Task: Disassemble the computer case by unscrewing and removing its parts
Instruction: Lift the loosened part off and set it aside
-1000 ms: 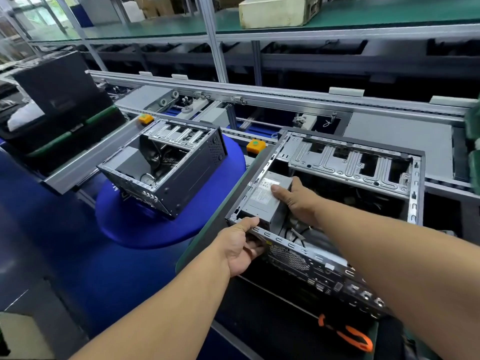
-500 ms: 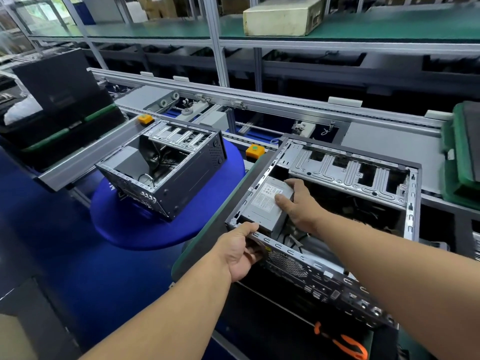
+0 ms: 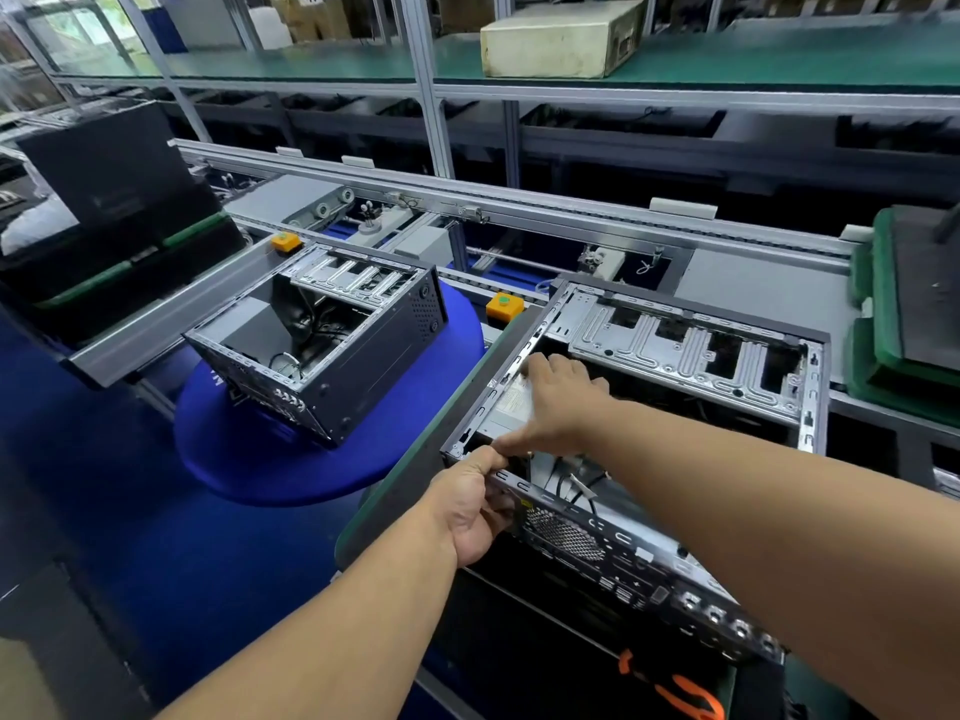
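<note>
An open grey computer case lies on its side in front of me, its inside facing up. A grey power supply unit with a white label sits in the case's near-left corner. My right hand lies on top of the unit, fingers spread toward the case's left wall. My left hand grips the case's near frame rail at that corner, thumb on top. Cables show beside the unit.
A second open case stands on a round blue turntable at left. Two orange buttons sit on the conveyor rail. An orange-handled tool lies at the bottom right. Green trays are stacked at right.
My right hand has slid farther left across the power supply, toward the case wall. The unit sits lower in the corner than before. My left hand keeps its grip on the rail.
</note>
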Tool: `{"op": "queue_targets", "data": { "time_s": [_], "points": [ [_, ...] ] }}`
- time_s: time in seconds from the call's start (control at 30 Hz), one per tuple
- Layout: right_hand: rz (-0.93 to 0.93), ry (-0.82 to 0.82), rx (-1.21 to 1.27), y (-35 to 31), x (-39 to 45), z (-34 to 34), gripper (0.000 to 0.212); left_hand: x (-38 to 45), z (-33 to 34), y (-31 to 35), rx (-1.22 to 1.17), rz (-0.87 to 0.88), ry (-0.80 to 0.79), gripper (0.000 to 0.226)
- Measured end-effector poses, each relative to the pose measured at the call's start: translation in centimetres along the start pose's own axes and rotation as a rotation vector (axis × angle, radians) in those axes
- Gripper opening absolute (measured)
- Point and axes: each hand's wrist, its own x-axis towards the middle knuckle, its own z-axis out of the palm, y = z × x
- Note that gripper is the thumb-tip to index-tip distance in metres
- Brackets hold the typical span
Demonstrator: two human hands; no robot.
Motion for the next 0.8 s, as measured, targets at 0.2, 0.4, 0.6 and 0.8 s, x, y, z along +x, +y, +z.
{"op": "queue_targets", "data": {
  "time_s": [0.2,0.4,0.6,0.8],
  "points": [
    [-0.084,0.078,-0.063,1.0,-0.4,0.4,0.114,-0.7,0.6,0.3,-0.034,-0.011,0.030,0.013],
    [-0.086,0.054,-0.111,1.1,-0.8,0.0,0.100,-1.0,1.4,0.2,-0.112,0.003,0.061,0.020],
    [-0.129,0.008,-0.079,1.3,-0.6,-0.2,0.105,-1.1,0.9,0.0,-0.206,-0.019,0.014,0.020],
    [-0.142,0.016,-0.094,1.2,-0.5,-0.2,0.113,-0.9,0.4,0.0,-0.226,-0.005,-0.089,0.038]
  ]
}}
